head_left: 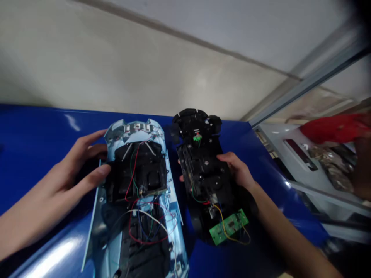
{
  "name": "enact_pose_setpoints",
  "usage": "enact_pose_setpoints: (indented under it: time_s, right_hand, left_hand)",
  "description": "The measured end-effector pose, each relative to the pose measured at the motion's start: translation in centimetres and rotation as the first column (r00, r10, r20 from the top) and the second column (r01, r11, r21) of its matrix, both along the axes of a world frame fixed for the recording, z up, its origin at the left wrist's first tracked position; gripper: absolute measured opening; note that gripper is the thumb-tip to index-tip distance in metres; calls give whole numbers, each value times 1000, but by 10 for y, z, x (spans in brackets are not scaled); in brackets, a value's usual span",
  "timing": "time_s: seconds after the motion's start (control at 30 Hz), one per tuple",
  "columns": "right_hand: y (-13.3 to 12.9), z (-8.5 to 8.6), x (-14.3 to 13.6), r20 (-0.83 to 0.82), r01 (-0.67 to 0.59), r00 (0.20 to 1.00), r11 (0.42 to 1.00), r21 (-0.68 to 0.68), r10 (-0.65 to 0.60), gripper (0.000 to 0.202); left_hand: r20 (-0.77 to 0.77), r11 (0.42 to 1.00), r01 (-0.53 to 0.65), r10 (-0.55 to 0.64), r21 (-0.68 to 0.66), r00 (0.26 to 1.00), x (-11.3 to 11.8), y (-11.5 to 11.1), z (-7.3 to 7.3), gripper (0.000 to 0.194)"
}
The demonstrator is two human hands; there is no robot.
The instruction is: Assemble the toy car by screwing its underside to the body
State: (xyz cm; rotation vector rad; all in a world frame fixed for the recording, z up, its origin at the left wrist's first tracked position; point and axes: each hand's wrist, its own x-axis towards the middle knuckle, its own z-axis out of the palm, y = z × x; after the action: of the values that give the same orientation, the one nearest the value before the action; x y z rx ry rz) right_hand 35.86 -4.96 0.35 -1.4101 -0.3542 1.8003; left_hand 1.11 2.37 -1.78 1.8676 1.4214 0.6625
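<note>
While any print on the green circuit board (228, 227) was too small to read, the counts were clear: one light blue toy car shell (174, 216), one black toy car chassis (207, 164), and one such board. The shell lay with its inside up over the blue worktop (43, 129), left of the chassis, a narrow gap between them. Red, green, blue and white wires (150, 220) crossed the shell's black interior; a yellow wire (222, 220) looped over the board at the chassis's near end. The left hand (71, 166) reached in from the left, its grip closed around the shell's edge, thumb on top, fingertips partly hidden. The right hand (239, 170) came from the right, forearm slanting inward, and held the chassis, thumb on top and fingertips showing at the opposite edge.
</note>
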Motion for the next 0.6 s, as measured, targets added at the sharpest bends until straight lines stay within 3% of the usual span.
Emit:
enact_pose_setpoints:
  time_s: [0.1,0.4,0.6]
  right_hand:
    - [-1,-5,1,0,5,1000,1000,-31,-5,27]
    - [-5,-3,2,-69,-46,997,998,-35,43,28]
    - [-6,-9,4,-72,-51,996,999,1,51,29]
  left_hand:
    - [45,998,-44,46,-49,998,6,-4,5,78]
    - [-6,995,-73,74,62,997,14,-7,6,69]
    - [14,996,-82,82,25,997,13,-5,6,68]
